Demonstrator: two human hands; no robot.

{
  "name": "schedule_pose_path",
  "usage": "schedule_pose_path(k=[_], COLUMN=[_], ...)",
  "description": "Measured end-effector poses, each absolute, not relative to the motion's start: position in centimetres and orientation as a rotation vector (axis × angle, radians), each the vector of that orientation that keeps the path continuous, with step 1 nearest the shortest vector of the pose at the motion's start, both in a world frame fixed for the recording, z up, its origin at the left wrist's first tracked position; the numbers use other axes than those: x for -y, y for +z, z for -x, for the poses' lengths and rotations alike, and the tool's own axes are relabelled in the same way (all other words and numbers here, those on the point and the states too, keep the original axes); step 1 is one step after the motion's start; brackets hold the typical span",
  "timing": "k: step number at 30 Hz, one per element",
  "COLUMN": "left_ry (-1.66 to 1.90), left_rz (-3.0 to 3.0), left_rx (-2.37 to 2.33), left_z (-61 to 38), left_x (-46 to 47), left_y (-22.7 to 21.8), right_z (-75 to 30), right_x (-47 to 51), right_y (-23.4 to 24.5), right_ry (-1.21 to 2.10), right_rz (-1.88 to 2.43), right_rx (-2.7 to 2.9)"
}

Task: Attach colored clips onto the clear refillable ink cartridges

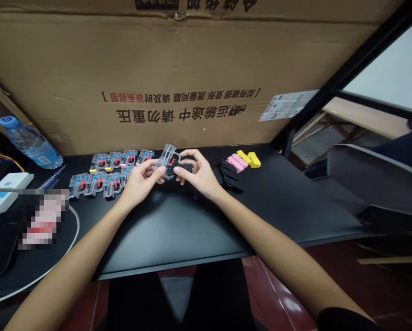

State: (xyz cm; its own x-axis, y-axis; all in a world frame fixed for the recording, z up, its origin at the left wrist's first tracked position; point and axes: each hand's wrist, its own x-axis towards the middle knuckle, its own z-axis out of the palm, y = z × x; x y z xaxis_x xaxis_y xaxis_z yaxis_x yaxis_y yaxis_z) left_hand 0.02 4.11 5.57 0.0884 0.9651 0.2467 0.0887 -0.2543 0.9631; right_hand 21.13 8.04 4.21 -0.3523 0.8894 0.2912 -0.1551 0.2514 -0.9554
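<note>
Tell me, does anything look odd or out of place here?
Yes: the printing on the cardboard panel behind the black table is upside down, so the panel seems inverted. A pixelated patch at left hides what's there.

A cardboard sheet [192, 55], printed with inverted characters, is seen across the top, with a white label [288, 105] stuck at its right. At left, a capped bottle [33, 143] and a white power strip [6, 194] are placed.

The lone head-worn camera looks forward and down across the close black table [178, 225] toward cardboard [192, 59].
</note>
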Motion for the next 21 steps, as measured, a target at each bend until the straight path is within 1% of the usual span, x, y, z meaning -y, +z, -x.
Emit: schedule_pose_path(k=[3,6,9,13,16,18,21], left_ry=[1.307,1.292,1.277,1.260,1.265,1.276,1.248], left_rz=[-1.491,-1.498,-1.455,-1.307,-1.189,-1.166,-1.317], left_rx=[-1.072,-1.074,-1.069,-1.021,-0.940,-0.903,-0.995], left_z=[0.2,0.3,0.3,0.4,0.6,0.6,0.4], left_x=[-4.3,-4.3,-4.1,-3.9,-4.1,-4.2,-4.3], left_y=[5.4,5.5,5.8,6.4,6.4,6.2,5.7], right_z=[-21.4,-21.7,-22.1,-22.4,-22.2,-21.7,-20.9], right_x=[-8.5,-9.1,-9.2,-8.5,-8.0,-7.9,-7.9], right_y=[4.0,3.8,4.0,4.6,4.6,4.3,3.5], right_ry=[1.320,1.257,1.140,0.894,0.727,0.781,1.115], right_rz=[0.733,0.739,0.713,0.633,0.682,0.757,0.805], right_rx=[1.500,1.440,1.472,1.789,1.869,1.805,1.643])
